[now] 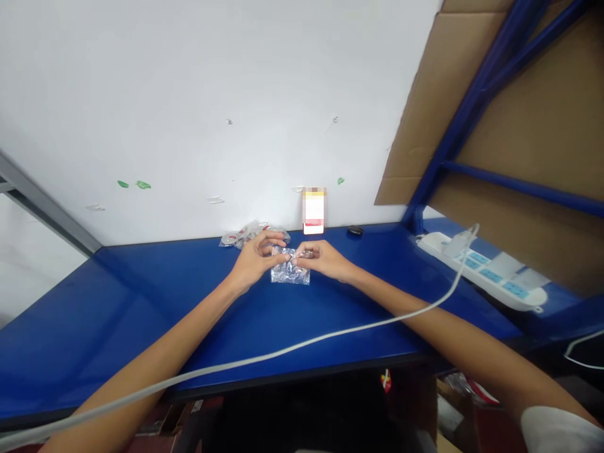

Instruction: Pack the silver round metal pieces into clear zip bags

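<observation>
A small clear plastic bag [290,273] hangs between my two hands above the blue table. My left hand [258,259] pinches its upper edge from the left, thumb and fingers closed on the film. From the other side my right hand [325,259] grips the same edge, its thumb close to the left thumb. What the bag contains, if anything, cannot be made out through the shiny film. Just behind my left hand lies a pile of clear packets [245,234] with white and red items inside, partly covered by the fingers.
A lit phone [314,211] leans against the white wall, with a small black object [355,231] to its right. A white power strip [486,270] lies at the table's right side. Its white cable [330,335] crosses in front of both forearms. Blue metal framing [453,135] stands at right.
</observation>
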`<act>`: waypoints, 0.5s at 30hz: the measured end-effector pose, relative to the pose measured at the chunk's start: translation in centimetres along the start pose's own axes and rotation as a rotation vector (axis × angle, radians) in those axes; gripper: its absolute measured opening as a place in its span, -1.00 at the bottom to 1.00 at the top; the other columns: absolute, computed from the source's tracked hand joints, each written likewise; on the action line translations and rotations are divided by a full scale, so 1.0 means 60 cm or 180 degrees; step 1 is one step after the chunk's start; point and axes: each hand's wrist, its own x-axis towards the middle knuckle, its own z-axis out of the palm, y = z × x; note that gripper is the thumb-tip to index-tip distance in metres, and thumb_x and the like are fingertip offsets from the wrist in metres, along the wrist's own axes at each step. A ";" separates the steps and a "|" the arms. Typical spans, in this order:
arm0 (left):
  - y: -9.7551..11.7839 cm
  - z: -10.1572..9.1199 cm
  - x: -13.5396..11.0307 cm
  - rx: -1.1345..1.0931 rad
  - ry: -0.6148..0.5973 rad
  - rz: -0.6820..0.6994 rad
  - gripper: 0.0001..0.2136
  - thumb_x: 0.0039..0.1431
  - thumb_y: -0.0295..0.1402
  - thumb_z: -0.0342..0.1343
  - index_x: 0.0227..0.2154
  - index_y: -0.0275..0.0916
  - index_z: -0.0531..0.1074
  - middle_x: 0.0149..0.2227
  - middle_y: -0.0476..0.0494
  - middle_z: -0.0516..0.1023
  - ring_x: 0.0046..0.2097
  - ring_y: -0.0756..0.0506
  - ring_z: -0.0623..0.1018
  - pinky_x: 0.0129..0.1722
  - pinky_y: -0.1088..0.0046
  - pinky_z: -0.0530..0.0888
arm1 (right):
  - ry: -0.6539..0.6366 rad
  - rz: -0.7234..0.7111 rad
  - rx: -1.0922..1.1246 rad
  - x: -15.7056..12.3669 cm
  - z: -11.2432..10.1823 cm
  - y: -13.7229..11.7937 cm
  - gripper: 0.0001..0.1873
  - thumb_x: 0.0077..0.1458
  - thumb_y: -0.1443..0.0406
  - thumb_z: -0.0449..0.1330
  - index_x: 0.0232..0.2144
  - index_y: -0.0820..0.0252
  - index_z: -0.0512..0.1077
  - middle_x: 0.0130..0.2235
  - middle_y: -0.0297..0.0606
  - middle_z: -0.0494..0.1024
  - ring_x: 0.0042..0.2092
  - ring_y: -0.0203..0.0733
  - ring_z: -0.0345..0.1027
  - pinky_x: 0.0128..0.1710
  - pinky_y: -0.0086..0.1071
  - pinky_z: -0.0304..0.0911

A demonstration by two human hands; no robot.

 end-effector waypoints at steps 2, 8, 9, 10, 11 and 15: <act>-0.006 0.001 0.000 -0.0090 -0.0006 -0.0044 -0.50 0.05 -0.21 0.55 0.03 -0.17 0.57 -0.01 -0.23 0.66 0.05 -0.22 0.64 0.02 0.21 0.60 | 0.0040 0.0082 0.0350 0.001 -0.001 -0.006 -0.51 0.09 -0.10 0.51 -0.32 0.18 0.53 -0.36 -0.26 0.66 -0.28 -0.11 0.60 -0.27 -0.29 0.50; 0.000 0.002 -0.002 -0.0362 0.0056 -0.0374 -0.46 0.04 -0.17 0.54 0.04 -0.19 0.52 -0.07 -0.25 0.70 -0.09 -0.24 0.71 0.01 0.09 0.67 | 0.0252 0.0135 0.0666 -0.002 -0.004 -0.020 -0.50 0.06 -0.06 0.54 -0.35 0.17 0.47 -0.30 -0.20 0.72 -0.37 -0.13 0.61 -0.48 -0.40 0.40; 0.003 0.001 -0.002 -0.0381 0.0057 -0.0377 -0.47 0.06 -0.18 0.53 0.05 -0.19 0.52 -0.04 -0.26 0.71 -0.07 -0.25 0.71 0.01 0.08 0.67 | 0.0256 0.0152 0.0670 -0.001 -0.006 -0.018 -0.49 0.06 -0.07 0.53 -0.34 0.16 0.46 -0.28 -0.18 0.73 -0.38 -0.13 0.62 -0.49 -0.40 0.40; 0.004 0.000 -0.002 -0.0397 0.0035 -0.0369 -0.48 0.08 -0.19 0.50 0.07 -0.19 0.51 0.02 -0.29 0.70 -0.06 -0.24 0.71 0.01 0.08 0.68 | 0.0261 0.0157 0.0635 0.000 -0.007 -0.016 -0.49 0.06 -0.08 0.53 -0.34 0.17 0.46 -0.26 -0.16 0.74 -0.38 -0.12 0.62 -0.50 -0.40 0.39; 0.005 0.000 -0.002 -0.0410 0.0004 -0.0359 -0.50 0.11 -0.21 0.47 0.08 -0.19 0.50 0.08 -0.30 0.68 -0.06 -0.23 0.71 0.00 0.08 0.68 | 0.0270 0.0146 0.0573 0.000 -0.008 -0.014 -0.50 0.07 -0.08 0.52 -0.34 0.17 0.46 -0.27 -0.16 0.74 -0.37 -0.12 0.61 -0.50 -0.40 0.37; -0.007 0.000 -0.002 -0.0321 -0.0059 -0.0332 -0.54 0.10 -0.37 0.35 0.09 -0.19 0.50 0.10 -0.27 0.63 -0.19 -0.12 0.68 -0.05 0.14 0.69 | 0.0286 -0.0027 0.0389 0.001 -0.012 -0.012 -0.53 0.09 -0.06 0.51 -0.34 0.16 0.48 -0.34 -0.23 0.70 -0.35 -0.14 0.57 -0.48 -0.41 0.31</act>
